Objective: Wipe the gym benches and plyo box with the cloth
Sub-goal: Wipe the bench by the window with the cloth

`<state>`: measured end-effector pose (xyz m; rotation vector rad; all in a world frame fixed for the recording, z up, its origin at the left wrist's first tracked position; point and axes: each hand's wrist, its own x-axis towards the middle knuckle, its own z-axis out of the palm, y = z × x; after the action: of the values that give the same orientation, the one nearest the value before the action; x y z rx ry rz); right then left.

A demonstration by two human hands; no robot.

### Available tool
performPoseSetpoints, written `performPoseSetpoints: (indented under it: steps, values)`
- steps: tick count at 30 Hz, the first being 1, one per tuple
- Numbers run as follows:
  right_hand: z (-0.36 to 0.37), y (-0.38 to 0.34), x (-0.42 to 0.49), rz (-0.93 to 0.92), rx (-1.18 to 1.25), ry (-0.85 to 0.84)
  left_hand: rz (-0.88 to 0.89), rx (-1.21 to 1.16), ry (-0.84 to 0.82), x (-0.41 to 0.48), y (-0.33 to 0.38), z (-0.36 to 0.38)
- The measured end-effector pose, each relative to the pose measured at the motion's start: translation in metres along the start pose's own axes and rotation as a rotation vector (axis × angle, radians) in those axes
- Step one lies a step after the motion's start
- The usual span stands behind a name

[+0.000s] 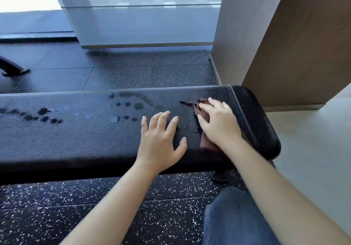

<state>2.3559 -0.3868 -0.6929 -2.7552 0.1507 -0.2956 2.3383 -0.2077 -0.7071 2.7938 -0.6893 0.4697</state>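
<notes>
Padded black bench [76, 136]: right hand [218, 125] pins the cloth [204, 142], likely soft and limp, under flat fingers [206, 110]; left hand [161, 140] spread, empty.

There is just the one camera, worn on the person's head, wide-angled, tipped forward and down. It sits close above the bench [76, 134], which crosses mid-frame; both arms [106, 206] enter from the bottom edge, the window [152, 17] fills the top.

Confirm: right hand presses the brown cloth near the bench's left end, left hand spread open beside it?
Not quite: the head view shows the right hand pressing the brown cloth near the right end of the bench; the left hand is spread open beside it.
</notes>
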Motion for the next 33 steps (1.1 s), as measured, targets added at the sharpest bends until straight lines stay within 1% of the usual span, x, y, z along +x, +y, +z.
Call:
performPoseSetpoints:
  steps: [1,3,5,8,10,12,14,17,19,21,23,26,28,30,31,33]
  values:
    - [0.002,0.004,0.025,-0.009,-0.002,-0.037,0.006,-0.003,-0.007,0.0,0.001,0.001]
    - [0.005,0.009,0.065,0.009,-0.028,-0.055,-0.005,-0.007,-0.005,0.0,0.002,0.003]
    - [0.008,0.004,0.071,0.047,-0.062,-0.049,-0.031,-0.006,-0.01,0.0,0.001,0.004]
    - [0.002,-0.006,0.018,0.019,-0.006,-0.04,-0.034,0.001,-0.021,0.0,0.001,0.007]
    - [-0.002,-0.015,-0.034,-0.063,-0.006,0.012,-0.054,0.002,-0.035,0.001,0.001,0.008]
    - [0.0,-0.016,-0.051,-0.102,-0.007,0.064,-0.067,0.007,-0.033,0.002,0.0,0.01]
    - [0.003,-0.008,-0.023,-0.104,0.013,0.045,-0.071,-0.003,-0.027,0.003,0.0,0.01]
    - [0.01,0.002,0.055,-0.117,0.0,-0.04,-0.074,-0.016,-0.013,0.003,0.0,0.011]
    - [0.016,0.002,0.097,-0.025,-0.054,-0.06,-0.074,-0.011,-0.003,0.002,0.0,0.011]
    - [0.018,-0.004,0.108,0.05,-0.11,-0.053,-0.073,-0.008,0.009,0.003,0.0,0.011]
    - [0.015,-0.01,0.083,0.039,-0.101,-0.021,-0.07,-0.01,0.019,0.004,0.0,0.01]
    - [0.011,-0.019,0.004,-0.03,-0.023,0.063,-0.068,-0.021,0.026,0.002,-0.001,0.008]
    - [0.01,-0.029,-0.041,-0.042,-0.036,0.123,-0.071,-0.018,0.03,-0.001,0.0,0.006]
    - [0.012,-0.03,-0.041,-0.035,-0.036,0.144,-0.081,-0.02,0.063,-0.004,-0.002,0.003]
    - [0.013,-0.029,-0.026,-0.034,-0.028,0.125,-0.082,-0.019,0.081,-0.008,-0.006,0.003]
    - [0.016,-0.025,0.02,-0.043,-0.021,0.027,-0.071,0.004,0.11,-0.023,-0.018,0.002]
